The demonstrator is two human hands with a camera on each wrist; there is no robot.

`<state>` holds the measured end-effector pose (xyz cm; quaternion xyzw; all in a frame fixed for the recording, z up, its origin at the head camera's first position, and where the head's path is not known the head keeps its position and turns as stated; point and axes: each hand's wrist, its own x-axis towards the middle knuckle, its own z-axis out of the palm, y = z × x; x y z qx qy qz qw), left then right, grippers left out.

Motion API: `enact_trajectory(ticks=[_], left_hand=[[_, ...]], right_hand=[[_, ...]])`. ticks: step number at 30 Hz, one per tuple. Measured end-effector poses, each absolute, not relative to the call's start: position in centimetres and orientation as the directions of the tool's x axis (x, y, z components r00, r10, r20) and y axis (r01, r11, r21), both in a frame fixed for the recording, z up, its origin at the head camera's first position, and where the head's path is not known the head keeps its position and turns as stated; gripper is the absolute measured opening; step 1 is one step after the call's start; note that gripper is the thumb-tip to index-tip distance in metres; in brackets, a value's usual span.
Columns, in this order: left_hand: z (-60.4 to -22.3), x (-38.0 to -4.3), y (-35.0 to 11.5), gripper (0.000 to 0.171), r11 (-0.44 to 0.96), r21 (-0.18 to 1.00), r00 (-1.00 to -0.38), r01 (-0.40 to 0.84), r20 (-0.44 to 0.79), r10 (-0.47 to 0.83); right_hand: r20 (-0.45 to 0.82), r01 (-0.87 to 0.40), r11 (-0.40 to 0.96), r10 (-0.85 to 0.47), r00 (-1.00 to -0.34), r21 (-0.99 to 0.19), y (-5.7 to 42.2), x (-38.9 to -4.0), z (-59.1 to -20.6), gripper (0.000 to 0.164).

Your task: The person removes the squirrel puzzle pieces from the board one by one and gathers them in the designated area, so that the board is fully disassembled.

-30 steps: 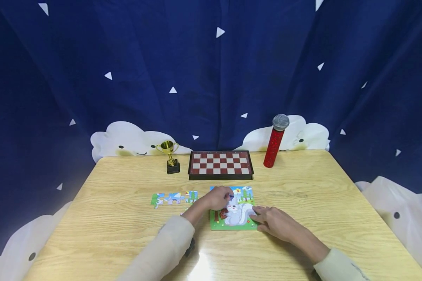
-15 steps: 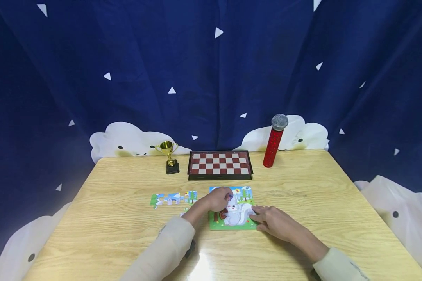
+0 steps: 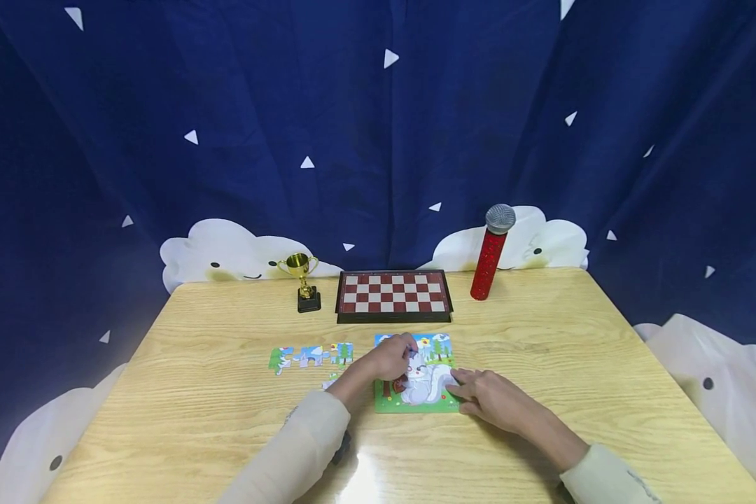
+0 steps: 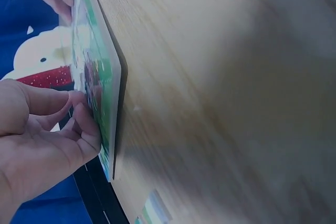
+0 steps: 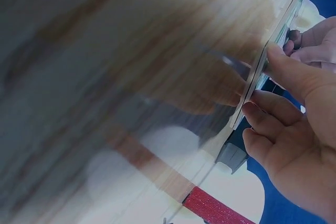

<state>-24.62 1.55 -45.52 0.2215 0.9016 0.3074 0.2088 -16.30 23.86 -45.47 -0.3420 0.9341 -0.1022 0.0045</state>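
Note:
A squirrel jigsaw puzzle (image 3: 425,394) lies flat mid-table, in a thin board whose edge appears in the left wrist view (image 4: 108,61). Over its upper left part, my left hand (image 3: 390,358) pinches what looks like a small puzzle piece (image 3: 413,351), mostly hidden by the fingers. In the left wrist view the thumb and index tip of this left hand (image 4: 50,135) meet against the picture. My right hand (image 3: 493,397) rests loosely extended fingers on the board's right edge; in the right wrist view its thumb and fingertips touch that edge.
Several loose jigsaw pieces (image 3: 311,355) lie on the table left of the board. Behind stand a gold trophy (image 3: 303,273), a red and white checkered board (image 3: 395,294) and a red microphone (image 3: 488,262). A dark blue curtain (image 3: 353,105) hangs beyond.
The left fingertips shift very slightly over the same part of the picture. My right hand stays at the board's edge, and the loose pieces lie unmoved.

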Motion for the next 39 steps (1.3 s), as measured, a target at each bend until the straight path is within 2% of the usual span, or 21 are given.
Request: enact_trajectory(ticks=[17, 27, 39], left_hand=[[-44.9, -24.5, 1.2, 0.013, 0.616, 0.765, -0.837, 0.187, -0.203, 0.507], [-44.1, -24.9, 0.2, 0.013, 0.585, 0.770, -0.820, 0.254, -0.149, 0.552], [-43.3, -25.0, -4.5, 0.011, 0.615, 0.731, -0.828, 0.295, -0.126, 0.547]], right_hand=[[0.067, -0.645, 0.739, -0.646, -0.760, -0.195, 23.8, -16.3, -45.5, 0.038], [0.075, -0.650, 0.735, -0.649, -0.757, -0.193, 23.8, -16.3, -45.5, 0.037], [0.041, -0.621, 0.754, -0.629, -0.777, -0.214, 23.8, -16.4, -45.5, 0.037]])
